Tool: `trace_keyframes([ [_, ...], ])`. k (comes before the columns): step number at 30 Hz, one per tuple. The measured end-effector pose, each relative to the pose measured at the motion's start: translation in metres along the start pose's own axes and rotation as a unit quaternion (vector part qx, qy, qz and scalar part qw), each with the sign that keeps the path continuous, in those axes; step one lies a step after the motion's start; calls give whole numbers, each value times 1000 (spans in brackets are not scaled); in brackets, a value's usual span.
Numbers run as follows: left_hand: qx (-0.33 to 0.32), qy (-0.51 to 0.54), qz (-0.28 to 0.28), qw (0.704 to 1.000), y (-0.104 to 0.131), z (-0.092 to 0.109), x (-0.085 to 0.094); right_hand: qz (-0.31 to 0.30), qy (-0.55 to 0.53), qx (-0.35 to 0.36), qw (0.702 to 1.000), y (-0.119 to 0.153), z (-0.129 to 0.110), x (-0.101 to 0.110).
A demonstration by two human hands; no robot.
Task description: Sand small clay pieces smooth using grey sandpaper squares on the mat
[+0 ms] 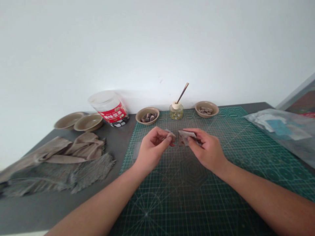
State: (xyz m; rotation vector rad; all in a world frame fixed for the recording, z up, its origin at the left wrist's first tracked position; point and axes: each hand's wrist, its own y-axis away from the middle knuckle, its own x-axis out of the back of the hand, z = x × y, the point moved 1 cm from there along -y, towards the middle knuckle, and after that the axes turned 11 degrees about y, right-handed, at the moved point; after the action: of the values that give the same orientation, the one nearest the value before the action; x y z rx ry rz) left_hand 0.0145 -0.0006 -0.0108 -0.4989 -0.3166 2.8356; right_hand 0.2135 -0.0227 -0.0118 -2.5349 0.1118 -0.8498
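Over the cutting mat (pixel 172 203), both hands are close together at the middle. My left hand (pixel 153 146) is closed, thumb and fingers pinching a small pale, see-through piece, perhaps film or a bag's torn part. My right hand (pixel 209 149) grips a small clear packet (pixel 184 137) with brownish spots showing through; what is inside is too blurred to name. A narrow gap separates the two pieces. On the mat beside my left wrist lies a flat transparent sheet or bag (pixel 136 151), partly hidden by the hand.
Behind the hands stand a bowl of dark pieces (pixel 147 116), a reed diffuser bottle (pixel 176 110) and a bowl of brownish pieces (pixel 206 109). Leftward are a red-labelled tub (pixel 110 109), two tan bowls (pixel 88 122) and crumpled cloths (pixel 61 160). A plastic bag (pixel 285 131) lies right.
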Motion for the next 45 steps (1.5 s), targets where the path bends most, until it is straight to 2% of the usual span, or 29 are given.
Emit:
trace_keyframes([
  [4, 2, 36, -4, 999, -3, -1, 3, -83, -124, -84, 985, 0, 3, -3],
  [8, 6, 49, 11, 999, -4, -1, 5, -224, -155, -65, 960, 3, -4, -6],
  [14, -4, 42, 10, 999, -3, -2, 8, -319, -134, -31, 938, 9, -6, -9],
  [16, -2, 45, -2, 999, -2, -2, 7, -307, -77, 6, 948, 9, -5, -9],
  [20, 12, 61, -35, 997, 1, -1, 4, -191, 44, 78, 977, 4, -4, -6],
  [22, 19, 59, -43, 997, 2, -1, 2, -157, 32, 61, 985, 1, -4, -4],
  [24, 28, 25, -50, 998, 2, -1, 2, -142, -27, 14, 989, 0, -3, -2],
  [28, 19, -97, -78, 992, 2, 0, 3, -146, -118, -29, 982, 0, -1, -1],
  [33, -25, -241, -131, 961, 1, 5, 4, -158, -111, -34, 981, -1, 1, -3],
  [40, -73, -340, -172, 922, 1, 12, 2, -175, -209, -86, 958, -3, 3, -6],
  [43, -51, -380, -202, 901, -2, 17, 5, -174, -170, -67, 968, -5, 4, -1],
  [45, -22, -416, -263, 870, -5, 21, 8, -198, -96, -15, 975, -4, 2, 4],
])
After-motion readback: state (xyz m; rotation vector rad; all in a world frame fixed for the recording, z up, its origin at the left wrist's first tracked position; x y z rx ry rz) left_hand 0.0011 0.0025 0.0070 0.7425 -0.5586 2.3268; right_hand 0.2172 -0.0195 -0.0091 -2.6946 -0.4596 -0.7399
